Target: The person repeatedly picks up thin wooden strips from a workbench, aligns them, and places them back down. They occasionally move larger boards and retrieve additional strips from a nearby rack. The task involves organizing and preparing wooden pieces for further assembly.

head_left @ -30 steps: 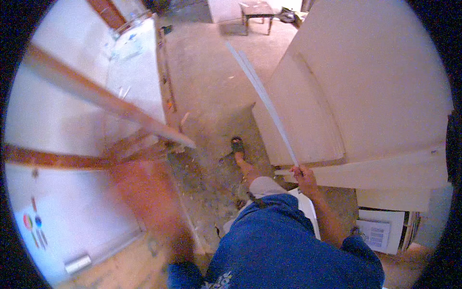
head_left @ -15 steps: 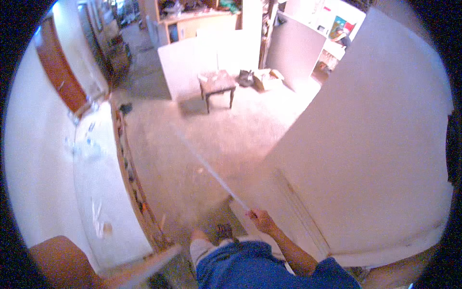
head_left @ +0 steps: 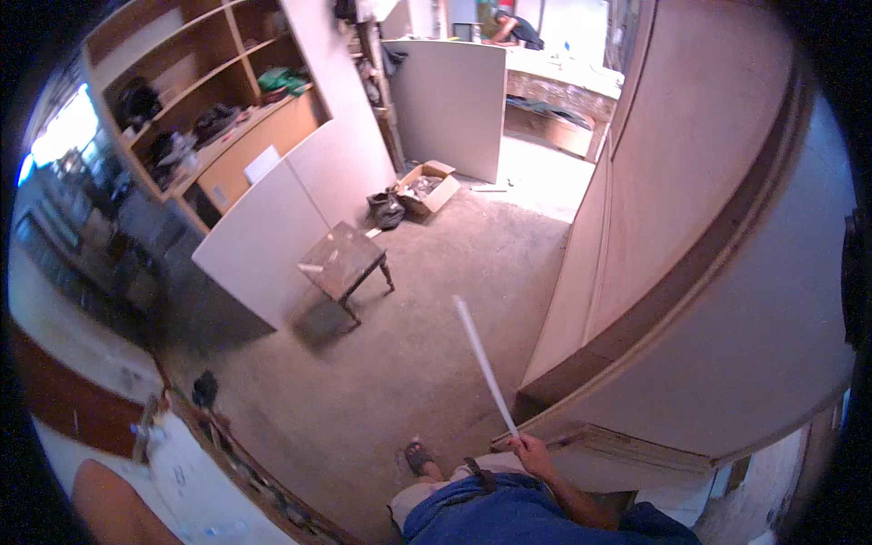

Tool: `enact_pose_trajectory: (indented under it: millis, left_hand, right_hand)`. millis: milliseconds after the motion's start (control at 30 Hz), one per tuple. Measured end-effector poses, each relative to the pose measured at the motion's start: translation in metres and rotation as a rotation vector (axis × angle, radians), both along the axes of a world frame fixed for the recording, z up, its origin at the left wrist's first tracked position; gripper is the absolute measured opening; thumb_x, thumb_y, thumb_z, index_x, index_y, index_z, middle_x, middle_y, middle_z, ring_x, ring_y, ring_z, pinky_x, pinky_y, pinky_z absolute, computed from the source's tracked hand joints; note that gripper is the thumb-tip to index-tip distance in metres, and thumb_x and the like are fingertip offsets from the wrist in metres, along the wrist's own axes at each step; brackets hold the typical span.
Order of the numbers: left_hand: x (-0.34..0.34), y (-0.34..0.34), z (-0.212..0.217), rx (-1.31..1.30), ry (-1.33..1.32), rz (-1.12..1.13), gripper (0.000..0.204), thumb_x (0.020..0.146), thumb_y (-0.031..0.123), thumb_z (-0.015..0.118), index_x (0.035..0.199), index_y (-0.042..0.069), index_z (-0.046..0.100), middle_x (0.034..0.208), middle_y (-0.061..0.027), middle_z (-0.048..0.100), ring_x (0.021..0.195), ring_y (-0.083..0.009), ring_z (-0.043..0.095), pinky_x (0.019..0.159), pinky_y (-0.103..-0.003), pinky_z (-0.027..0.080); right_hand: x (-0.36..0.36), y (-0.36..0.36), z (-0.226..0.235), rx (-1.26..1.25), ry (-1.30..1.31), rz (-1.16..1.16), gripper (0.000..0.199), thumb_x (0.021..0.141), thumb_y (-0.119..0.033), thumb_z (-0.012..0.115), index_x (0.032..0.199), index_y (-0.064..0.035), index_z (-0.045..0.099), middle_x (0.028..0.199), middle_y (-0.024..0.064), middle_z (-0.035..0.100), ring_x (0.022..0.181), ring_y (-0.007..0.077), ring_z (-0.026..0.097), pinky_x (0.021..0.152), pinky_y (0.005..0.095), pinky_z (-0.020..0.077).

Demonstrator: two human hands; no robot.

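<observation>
The left hand is cut off by the lower edge; only a blurred forearm (head_left: 109, 504) is seen.

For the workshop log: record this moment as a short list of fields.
Right hand: right hand grips the near end of a long thin white strip
Strip pose: slants up and away over the concrete floor
Left hand: not visible; only a bare forearm at lower left
Right of strip: large pale boards leaning upright
Ahead: small worn wooden stool, open cardboard box
Background: another person at a bench
</observation>
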State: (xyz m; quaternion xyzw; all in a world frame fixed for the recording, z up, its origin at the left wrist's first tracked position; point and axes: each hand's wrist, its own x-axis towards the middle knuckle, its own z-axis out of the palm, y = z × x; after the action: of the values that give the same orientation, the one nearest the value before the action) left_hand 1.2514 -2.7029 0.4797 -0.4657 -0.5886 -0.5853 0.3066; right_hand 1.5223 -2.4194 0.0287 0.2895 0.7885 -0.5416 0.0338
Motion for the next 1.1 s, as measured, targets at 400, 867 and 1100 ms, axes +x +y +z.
enact_pose_trajectory:
  millis: [400,867,1100]
  left_hand:
    - [-0.358,0.185,0.100,0.022,0.345,-0.414,0.049,0.105,0.021,0.060,0.147,0.003,0.043,0.130,-0.0152,0.064,0.105,-0.0192,0.065,0.087,-0.031,0.054]
    - [-0.638,0.506,0.059,0.021,0.025,-0.778,0.056,0.106,0.025,0.057,0.153,0.004,0.035,0.134,-0.0157,0.060,0.111,-0.0200,0.064,0.089,-0.032,0.052]
    - [-0.763,0.697,-0.228,-0.343,-1.032,-0.822,0.059,0.107,0.027,0.056,0.156,0.004,0.032,0.137,-0.0160,0.059,0.113,-0.0203,0.063,0.090,-0.032,0.052]
  right_hand:
    - [-0.227,0.082,-0.074,0.179,0.001,-0.347,0.037,0.108,-0.033,0.053,0.110,-0.0033,0.076,0.090,0.0133,0.075,0.082,0.0256,0.071,0.076,0.0405,0.0559]
    - [-0.605,0.405,0.013,0.019,0.247,-0.660,0.030,0.111,-0.031,0.053,0.112,-0.0043,0.067,0.073,0.0019,0.057,0.063,0.0102,0.057,0.058,0.0306,0.0481]
    - [-0.685,0.528,-0.079,-0.016,0.263,-0.823,0.018,0.110,-0.025,0.055,0.105,-0.0070,0.055,0.075,0.0005,0.057,0.060,0.0098,0.055,0.054,0.0296,0.0479]
